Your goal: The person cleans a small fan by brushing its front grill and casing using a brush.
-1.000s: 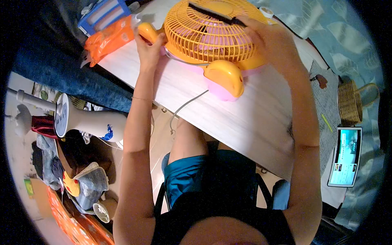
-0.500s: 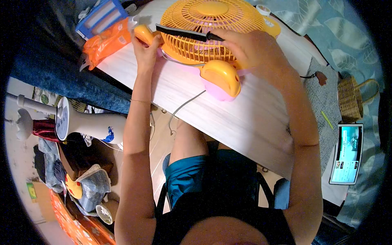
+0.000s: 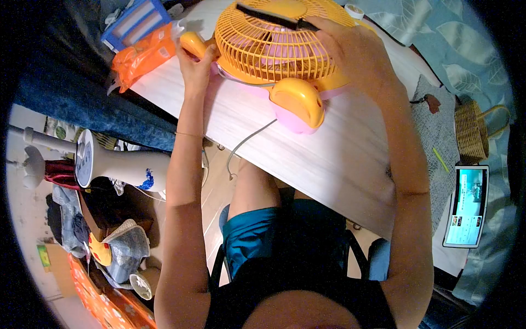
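Observation:
A yellow-and-pink fan (image 3: 274, 52) with a round slatted grille lies on the table, grille upward. My left hand (image 3: 195, 66) grips a rounded yellow part (image 3: 193, 45) on its left side, fingers closed round it. My right hand (image 3: 359, 57) holds a long, narrow black brush (image 3: 267, 16) by its handle, over the upper part of the grille. Whether the brush touches the slats I cannot tell. Another rounded yellow part (image 3: 301, 101) with a pink underside juts toward me, and a grey cord (image 3: 249, 139) runs from there over the table edge.
The white table (image 3: 350, 148) slopes across the view. An orange packet (image 3: 143, 57) and a blue-framed box (image 3: 135, 24) sit to the left. On the right are a wicker basket (image 3: 471, 131), a grey mat (image 3: 430, 131) and a lit phone screen (image 3: 466, 205).
My right hand has moved away from me with the brush, from the grille's near side to its upper part. My left hand keeps its grip.

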Demonstrator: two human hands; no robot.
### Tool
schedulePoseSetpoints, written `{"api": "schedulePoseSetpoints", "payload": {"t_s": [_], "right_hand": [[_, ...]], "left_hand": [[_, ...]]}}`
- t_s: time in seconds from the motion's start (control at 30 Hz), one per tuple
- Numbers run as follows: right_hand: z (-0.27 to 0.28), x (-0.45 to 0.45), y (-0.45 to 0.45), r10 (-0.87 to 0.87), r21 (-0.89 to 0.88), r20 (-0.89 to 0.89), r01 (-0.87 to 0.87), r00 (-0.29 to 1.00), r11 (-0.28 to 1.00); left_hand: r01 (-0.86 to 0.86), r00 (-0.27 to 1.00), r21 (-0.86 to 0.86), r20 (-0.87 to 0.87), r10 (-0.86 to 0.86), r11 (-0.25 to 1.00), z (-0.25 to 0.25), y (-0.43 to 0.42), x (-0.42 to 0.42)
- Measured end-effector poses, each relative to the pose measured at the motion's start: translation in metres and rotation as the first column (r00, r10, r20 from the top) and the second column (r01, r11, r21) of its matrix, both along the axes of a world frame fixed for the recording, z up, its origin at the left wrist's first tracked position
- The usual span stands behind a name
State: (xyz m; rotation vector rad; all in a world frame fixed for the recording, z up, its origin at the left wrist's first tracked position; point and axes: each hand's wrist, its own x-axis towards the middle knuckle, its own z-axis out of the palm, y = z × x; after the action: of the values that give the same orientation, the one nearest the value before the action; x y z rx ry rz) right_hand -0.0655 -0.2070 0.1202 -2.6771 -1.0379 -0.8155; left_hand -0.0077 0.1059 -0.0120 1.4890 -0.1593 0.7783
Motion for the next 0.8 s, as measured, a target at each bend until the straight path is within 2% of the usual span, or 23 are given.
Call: {"api": "schedulePoseSetpoints", "payload": {"t_s": [0.03, 0.13, 0.23, 0.33, 0.43, 0.53, 0.6, 0.7, 0.8], "right_hand": [[0.000, 0.002, -0.001, -0.085, 0.010, 0.017, 0.085, 0.996, 0.996], [-0.001, -0.002, 0.008, 0.022, -0.040, -0.043, -0.024, 0.999, 0.999], [0.013, -0.030, 0.018, 0.051, 0.012, -0.212, -0.050, 0.976, 0.999], [0.005, -0.005, 0.006, -0.034, -0.046, 0.055, 0.037, 0.998, 0.998], [0.002, -0.001, 0.004, -0.011, 0.043, -0.080, 0.014, 0.997, 0.999], [-0.002, -0.017, 0.015, 0.169, 0.125, -0.280, -0.139, 0.945, 0.982], [0.002, -0.011, 0.010, 0.142, 0.042, -0.237, -0.135, 0.961, 0.990], [0.002, -0.001, -0.002, 0.030, 0.037, -0.111, -0.026, 0.993, 0.999], [0.009, -0.009, 0.001, 0.071, 0.073, -0.154, -0.060, 0.986, 0.996]], "left_hand": [[-0.004, 1.000, 0.003, 0.003, 0.004, 1.000, 0.000, 0.000, 0.001], [0.002, 1.000, -0.011, 0.013, -0.002, 1.000, 0.001, -0.001, 0.001], [-0.047, 0.999, 0.032, 0.016, 0.046, 0.998, 0.005, -0.004, -0.004], [-0.040, 0.999, 0.044, 0.007, 0.040, 0.998, 0.003, -0.001, -0.003], [-0.027, 1.000, 0.029, 0.006, 0.027, 0.999, 0.001, -0.001, -0.001], [-0.011, 0.999, 0.011, 0.043, 0.011, 1.000, 0.004, -0.005, -0.003], [-0.011, 0.998, 0.016, 0.059, 0.010, 1.000, 0.005, -0.006, -0.002], [-0.022, 0.999, 0.026, 0.040, 0.021, 0.999, 0.000, -0.003, 0.001], [-0.010, 1.000, 0.020, 0.012, 0.010, 1.000, -0.001, 0.002, 0.003]]}}
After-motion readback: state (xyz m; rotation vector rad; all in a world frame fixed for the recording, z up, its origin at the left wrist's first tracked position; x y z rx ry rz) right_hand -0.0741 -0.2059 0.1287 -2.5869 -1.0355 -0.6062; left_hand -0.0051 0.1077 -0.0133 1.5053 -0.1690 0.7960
